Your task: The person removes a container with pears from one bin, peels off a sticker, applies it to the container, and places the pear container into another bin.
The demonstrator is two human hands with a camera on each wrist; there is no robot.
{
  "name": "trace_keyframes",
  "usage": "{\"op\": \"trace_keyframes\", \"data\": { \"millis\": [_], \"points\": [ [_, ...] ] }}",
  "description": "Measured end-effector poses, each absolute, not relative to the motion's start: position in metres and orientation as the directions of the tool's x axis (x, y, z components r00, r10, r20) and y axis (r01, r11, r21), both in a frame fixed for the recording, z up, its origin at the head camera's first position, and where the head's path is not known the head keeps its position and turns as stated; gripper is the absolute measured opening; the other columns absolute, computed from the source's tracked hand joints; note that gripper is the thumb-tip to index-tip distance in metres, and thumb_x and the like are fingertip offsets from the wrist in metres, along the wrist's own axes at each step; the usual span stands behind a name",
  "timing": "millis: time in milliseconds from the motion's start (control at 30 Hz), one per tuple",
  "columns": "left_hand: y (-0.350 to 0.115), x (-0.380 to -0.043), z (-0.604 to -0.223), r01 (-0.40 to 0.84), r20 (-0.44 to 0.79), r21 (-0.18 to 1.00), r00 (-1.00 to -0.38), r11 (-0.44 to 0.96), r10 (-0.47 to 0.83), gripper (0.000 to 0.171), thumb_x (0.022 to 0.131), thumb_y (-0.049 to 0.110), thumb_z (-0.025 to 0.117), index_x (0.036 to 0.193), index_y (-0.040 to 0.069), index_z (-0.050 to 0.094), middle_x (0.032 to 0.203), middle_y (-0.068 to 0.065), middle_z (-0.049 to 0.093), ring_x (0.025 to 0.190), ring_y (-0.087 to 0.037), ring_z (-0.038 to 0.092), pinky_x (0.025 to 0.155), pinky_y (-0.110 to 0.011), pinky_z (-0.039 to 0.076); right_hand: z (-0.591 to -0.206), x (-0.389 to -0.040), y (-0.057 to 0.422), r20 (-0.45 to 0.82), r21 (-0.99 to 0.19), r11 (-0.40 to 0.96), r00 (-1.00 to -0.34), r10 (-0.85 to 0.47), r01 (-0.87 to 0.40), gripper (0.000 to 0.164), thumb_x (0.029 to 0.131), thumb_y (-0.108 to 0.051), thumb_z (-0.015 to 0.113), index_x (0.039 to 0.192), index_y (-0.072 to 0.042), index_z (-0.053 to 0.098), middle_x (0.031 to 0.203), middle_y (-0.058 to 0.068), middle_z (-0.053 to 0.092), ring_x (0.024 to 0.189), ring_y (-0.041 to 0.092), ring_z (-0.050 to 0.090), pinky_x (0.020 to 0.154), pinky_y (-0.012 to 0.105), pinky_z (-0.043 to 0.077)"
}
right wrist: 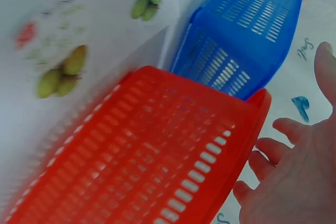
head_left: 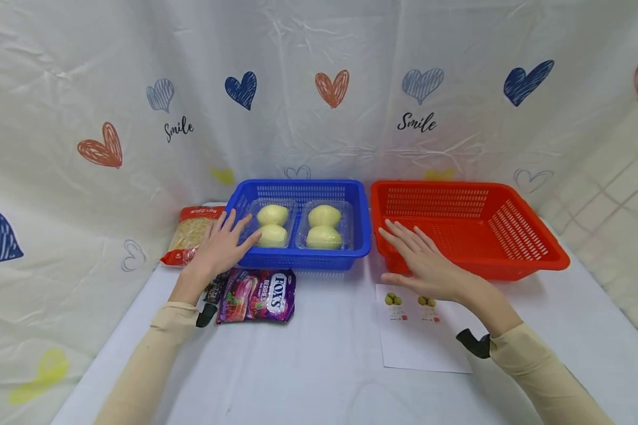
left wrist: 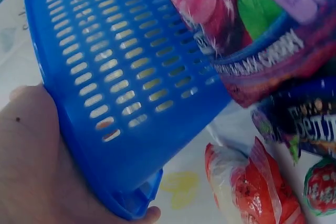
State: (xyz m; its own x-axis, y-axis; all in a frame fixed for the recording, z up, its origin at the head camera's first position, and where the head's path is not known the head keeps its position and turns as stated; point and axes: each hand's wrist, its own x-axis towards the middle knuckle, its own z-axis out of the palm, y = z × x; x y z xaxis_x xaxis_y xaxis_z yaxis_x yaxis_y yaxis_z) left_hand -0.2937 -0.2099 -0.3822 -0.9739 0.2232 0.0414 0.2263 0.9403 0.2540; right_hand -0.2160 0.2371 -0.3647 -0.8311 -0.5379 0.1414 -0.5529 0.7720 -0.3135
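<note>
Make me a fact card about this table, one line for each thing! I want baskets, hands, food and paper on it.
Left basket: blue basket, two clear boxes inside
In each box: two pale yellow round pieces
Right basket: red basket
Left hand: fingers spread, by the blue basket's left side
Right hand: fingers spread, by the red basket's near left corner
In front of blue basket: purple FOX'S Berries bag
Left of blue basket: red-and-clear bag
Paper: white sheet, greenish fruit pictures
</note>
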Motion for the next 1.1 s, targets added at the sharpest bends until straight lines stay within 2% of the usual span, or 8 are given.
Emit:
{"op": "trace_keyframes", "data": {
  "millis": [267,500,567,700,767,833,967,1100],
  "points": [
    [-0.210,-0.298,-0.387,0.218,0.097,0.223,-0.975,0.950,0.201,0.076,0.103,0.067,0.033,0.165,0.024,0.023,0.174,-0.020,0.004,0.162,-0.043,-0.001,0.129,-0.067,0.006,-0.333,-0.262,0.200,0.064,-0.301,0.771,-0.819,-0.570,-0.561,0.088,0.099,-0.053,0.060,0.165,-0.014,0.019,0.175,0.014,0.011,0.161,0.041,0.007,0.129,0.065,0.001],
    [-0.208,-0.296,-0.387,0.205,0.074,0.209,-0.978,0.956,0.194,0.074,0.104,0.066,0.032,0.164,0.024,0.027,0.174,-0.019,0.006,0.162,-0.042,-0.002,0.129,-0.066,0.007,-0.290,-0.334,0.156,-0.046,-0.289,0.772,-0.797,-0.602,-0.566,0.079,0.101,-0.049,0.058,0.162,-0.008,0.030,0.169,0.018,0.029,0.158,0.041,0.023,0.128,0.066,0.014],
    [-0.208,-0.295,-0.388,0.199,0.068,0.205,-0.980,0.958,0.189,0.074,0.104,0.067,0.031,0.164,0.024,0.027,0.174,-0.019,0.006,0.162,-0.042,-0.002,0.129,-0.067,0.007,-0.290,-0.356,0.143,-0.117,-0.298,0.781,-0.791,-0.601,-0.549,0.079,0.102,-0.051,0.056,0.161,-0.007,0.029,0.168,0.018,0.031,0.157,0.041,0.025,0.128,0.064,0.017],
    [-0.207,-0.295,-0.390,0.188,0.061,0.197,-0.982,0.962,0.180,0.075,0.103,0.067,0.030,0.164,0.023,0.027,0.174,-0.019,0.007,0.162,-0.042,-0.001,0.128,-0.068,0.007,-0.303,-0.391,0.122,-0.300,-0.296,0.826,-0.775,-0.557,-0.479,0.084,0.103,-0.054,0.051,0.163,-0.002,0.021,0.170,0.021,0.022,0.160,0.039,0.019,0.131,0.058,0.016],
    [-0.205,-0.296,-0.390,0.188,0.062,0.197,-0.982,0.962,0.179,0.075,0.103,0.068,0.030,0.164,0.024,0.028,0.174,-0.019,0.008,0.162,-0.041,0.000,0.128,-0.069,0.008,-0.310,-0.400,0.116,-0.376,-0.290,0.859,-0.775,-0.508,-0.423,0.088,0.104,-0.054,0.051,0.164,-0.001,0.015,0.172,0.021,0.015,0.161,0.038,0.012,0.132,0.054,0.013],
    [-0.203,-0.296,-0.392,0.188,0.063,0.203,-0.982,0.961,0.179,0.074,0.103,0.068,0.031,0.164,0.025,0.029,0.174,-0.019,0.009,0.162,-0.041,0.001,0.127,-0.069,0.008,-0.313,-0.402,0.113,-0.445,-0.259,0.904,-0.789,-0.424,-0.341,0.092,0.103,-0.056,0.052,0.165,-0.004,0.008,0.174,0.019,0.008,0.162,0.038,0.006,0.132,0.057,0.010],
    [-0.204,-0.295,-0.392,0.172,0.059,0.216,-0.985,0.961,0.163,0.073,0.104,0.067,0.032,0.163,0.025,0.029,0.174,-0.018,0.009,0.162,-0.040,-0.001,0.127,-0.070,0.008,-0.309,-0.394,0.108,-0.513,-0.202,0.955,-0.807,-0.292,-0.218,0.101,0.097,-0.063,0.056,0.167,-0.013,0.004,0.175,0.015,0.001,0.162,0.039,0.001,0.130,0.062,0.010],
    [-0.205,-0.295,-0.391,0.166,0.053,0.234,-0.986,0.958,0.158,0.073,0.104,0.066,0.033,0.163,0.024,0.029,0.174,-0.018,0.008,0.162,-0.040,-0.003,0.127,-0.070,0.006,-0.309,-0.396,0.106,-0.502,-0.151,0.955,-0.813,-0.296,-0.255,0.101,0.095,-0.064,0.059,0.166,-0.010,0.011,0.174,0.016,0.008,0.162,0.039,0.006,0.130,0.062,0.012]
  ]
}}
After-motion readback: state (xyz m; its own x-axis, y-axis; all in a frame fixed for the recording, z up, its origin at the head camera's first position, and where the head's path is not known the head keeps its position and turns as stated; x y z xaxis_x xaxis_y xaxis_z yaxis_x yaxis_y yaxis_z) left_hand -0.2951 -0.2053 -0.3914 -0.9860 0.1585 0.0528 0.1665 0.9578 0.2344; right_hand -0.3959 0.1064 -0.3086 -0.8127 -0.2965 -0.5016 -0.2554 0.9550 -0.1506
